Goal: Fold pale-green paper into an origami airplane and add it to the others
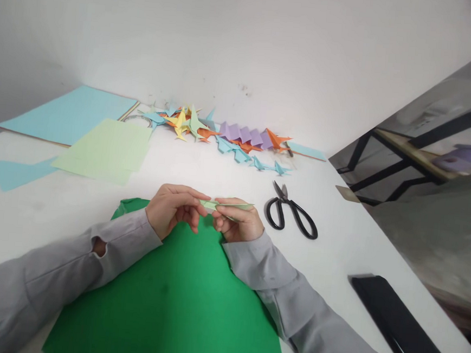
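A small folded piece of light green paper [237,205] is held up between both hands, above the far part of a green sheet [168,302]. My left hand [177,209] pinches its left end between thumb and fingers. The right part of the paper lies in the closed fingers of my right hand [240,220], and its narrow tip points right. The fingertips of the two hands are close together. My fingers hide some of the folds.
Black-handled scissors [293,211] lie right of my hands. Folded paper figures [191,123] and a purple pleated strip [245,135] line the wall. Light green sheets [105,150] and blue sheets [69,114] are at the left, a black object [403,325] at the right.
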